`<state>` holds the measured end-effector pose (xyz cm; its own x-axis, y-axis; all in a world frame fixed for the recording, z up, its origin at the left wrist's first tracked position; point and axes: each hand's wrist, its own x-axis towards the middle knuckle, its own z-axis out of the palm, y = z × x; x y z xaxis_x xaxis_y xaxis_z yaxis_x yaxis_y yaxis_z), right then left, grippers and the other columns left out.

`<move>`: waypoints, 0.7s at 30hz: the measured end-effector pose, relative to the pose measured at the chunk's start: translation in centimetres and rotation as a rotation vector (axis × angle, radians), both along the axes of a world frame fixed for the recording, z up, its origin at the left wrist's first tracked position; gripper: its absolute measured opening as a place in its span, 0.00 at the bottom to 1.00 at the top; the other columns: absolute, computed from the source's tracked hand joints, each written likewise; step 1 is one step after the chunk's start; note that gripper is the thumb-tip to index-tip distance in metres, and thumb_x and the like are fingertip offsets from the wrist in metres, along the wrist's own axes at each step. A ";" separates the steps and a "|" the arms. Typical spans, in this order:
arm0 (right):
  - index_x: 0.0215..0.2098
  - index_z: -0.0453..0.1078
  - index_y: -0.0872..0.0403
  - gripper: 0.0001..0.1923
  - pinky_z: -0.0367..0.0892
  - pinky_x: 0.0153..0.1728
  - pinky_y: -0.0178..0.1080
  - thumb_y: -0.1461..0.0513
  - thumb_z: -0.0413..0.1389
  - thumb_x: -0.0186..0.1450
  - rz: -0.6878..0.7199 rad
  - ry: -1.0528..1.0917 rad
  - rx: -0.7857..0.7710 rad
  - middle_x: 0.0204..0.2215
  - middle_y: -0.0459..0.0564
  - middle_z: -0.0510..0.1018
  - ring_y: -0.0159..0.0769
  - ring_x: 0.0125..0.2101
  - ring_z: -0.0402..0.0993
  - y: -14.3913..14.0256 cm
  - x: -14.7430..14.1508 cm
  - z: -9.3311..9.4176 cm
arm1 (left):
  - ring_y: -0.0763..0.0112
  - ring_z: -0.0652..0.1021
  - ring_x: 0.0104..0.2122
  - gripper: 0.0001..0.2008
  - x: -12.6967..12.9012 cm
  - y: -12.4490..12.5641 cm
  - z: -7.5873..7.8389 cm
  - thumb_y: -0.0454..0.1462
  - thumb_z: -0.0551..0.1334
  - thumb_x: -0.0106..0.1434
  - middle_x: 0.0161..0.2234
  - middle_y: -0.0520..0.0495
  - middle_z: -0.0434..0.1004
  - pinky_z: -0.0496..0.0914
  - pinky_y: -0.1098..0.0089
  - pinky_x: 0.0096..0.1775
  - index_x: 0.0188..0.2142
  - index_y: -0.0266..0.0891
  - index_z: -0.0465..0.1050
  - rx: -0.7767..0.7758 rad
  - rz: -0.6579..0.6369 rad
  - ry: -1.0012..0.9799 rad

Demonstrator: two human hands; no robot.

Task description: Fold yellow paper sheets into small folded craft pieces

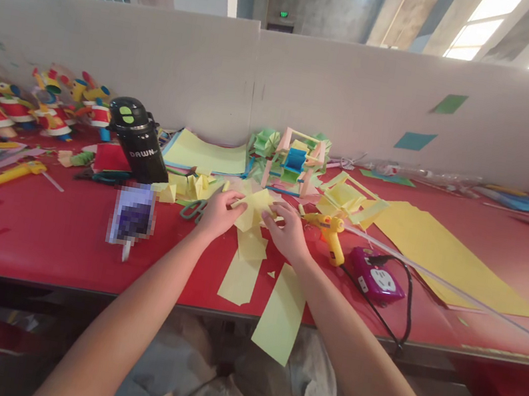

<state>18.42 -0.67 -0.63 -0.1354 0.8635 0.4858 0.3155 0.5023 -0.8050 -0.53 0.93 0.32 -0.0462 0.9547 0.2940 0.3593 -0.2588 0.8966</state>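
Pinching one folded yellow paper piece (253, 209) between our left hand (218, 212) and right hand (289, 229), point toward us; three yellow strips (241, 278) lie lengthwise just below it.

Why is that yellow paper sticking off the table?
One yellow paper strip hangs over the front edge of the red table, below the right hand. It looks ready to slide off. Both hands pinch a folded yellow piece; left hand.
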 end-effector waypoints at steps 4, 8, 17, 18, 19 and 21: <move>0.41 0.79 0.52 0.21 0.77 0.33 0.42 0.45 0.56 0.65 0.073 0.022 -0.030 0.43 0.55 0.71 0.39 0.37 0.74 -0.4 -0.2 0.2 | 0.58 0.81 0.35 0.10 0.1 0.0 0.0 0.40 0.67 0.57 0.32 0.45 0.82 0.73 0.61 0.40 0.37 0.39 0.76 -0.023 -0.040 -0.044; 0.50 0.78 0.49 0.22 0.77 0.37 0.43 0.46 0.55 0.66 0.106 -0.004 -0.028 0.48 0.56 0.72 0.42 0.43 0.75 -0.6 -0.3 0.2 | 0.59 0.81 0.37 0.11 0.3 0.2 0.0 0.42 0.69 0.55 0.33 0.44 0.82 0.74 0.62 0.41 0.34 0.38 0.76 0.006 -0.072 -0.107; 0.57 0.73 0.48 0.24 0.77 0.45 0.45 0.47 0.53 0.69 0.185 -0.044 -0.040 0.55 0.58 0.70 0.48 0.55 0.70 -0.6 -0.4 -0.1 | 0.59 0.82 0.36 0.16 0.4 0.1 -0.4 0.46 0.70 0.54 0.31 0.46 0.82 0.75 0.63 0.40 0.38 0.39 0.77 -0.101 -0.149 -0.277; 0.58 0.73 0.48 0.25 0.77 0.45 0.44 0.47 0.52 0.69 0.188 -0.048 -0.045 0.55 0.58 0.69 0.48 0.55 0.70 -0.5 -0.4 -0.2 | 0.59 0.82 0.35 0.15 0.5 0.0 -0.4 0.45 0.69 0.54 0.31 0.46 0.82 0.75 0.62 0.39 0.39 0.39 0.77 -0.117 -0.158 -0.289; 0.58 0.73 0.48 0.25 0.76 0.46 0.45 0.47 0.52 0.69 0.186 -0.056 -0.042 0.56 0.58 0.69 0.47 0.55 0.70 -0.4 -0.3 -0.3 | 0.60 0.82 0.34 0.15 0.6 -0.1 -0.3 0.44 0.69 0.55 0.31 0.46 0.82 0.75 0.62 0.39 0.39 0.39 0.76 -0.133 -0.168 -0.301; 0.57 0.73 0.48 0.25 0.74 0.50 0.47 0.46 0.51 0.69 0.170 -0.083 -0.014 0.56 0.58 0.69 0.48 0.56 0.69 -0.3 -0.3 -0.5 | 0.60 0.82 0.33 0.14 0.7 -0.2 -0.1 0.42 0.69 0.55 0.31 0.46 0.82 0.76 0.61 0.38 0.39 0.39 0.76 -0.160 -0.183 -0.333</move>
